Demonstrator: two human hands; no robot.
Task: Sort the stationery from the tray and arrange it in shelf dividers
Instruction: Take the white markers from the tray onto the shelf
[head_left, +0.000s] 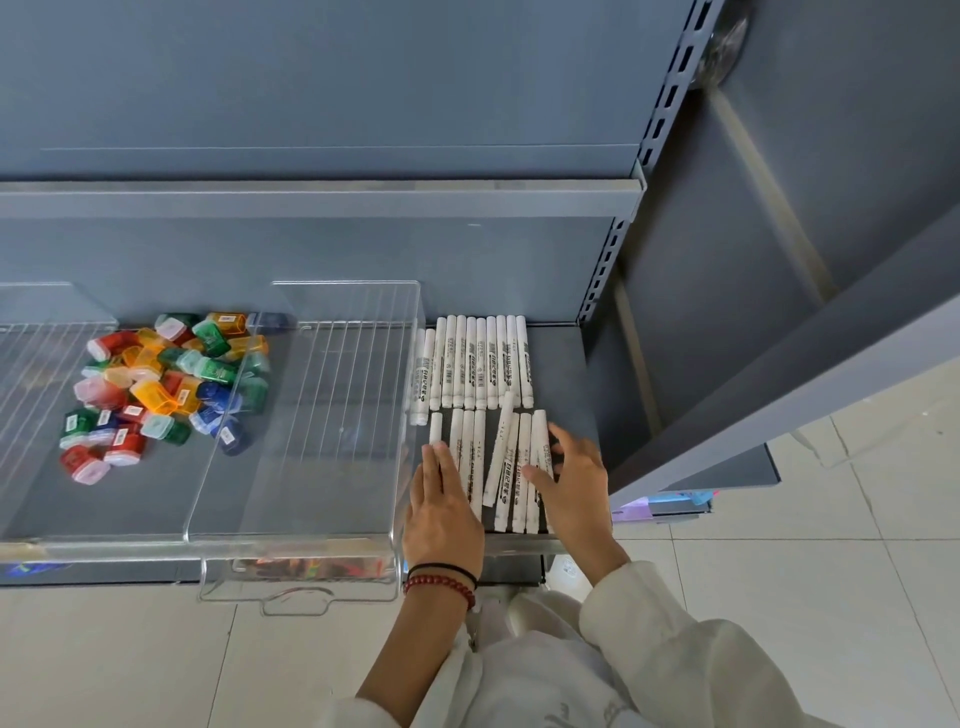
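Front markers (509, 467) lie under flat left hand (441, 512) and spread right hand (571, 480).

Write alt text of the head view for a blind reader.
The left hand and right hand press on a front row of white marker pens on a grey metal shelf, one pen askew; a tidy back row lies behind. Beyond a clear acrylic divider, small colourful plastic cases are piled.

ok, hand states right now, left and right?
Left hand: open, fingers straight, flat on the front row of white markers.
Right hand: open, fingers spread, touching the same row, gripping nothing.
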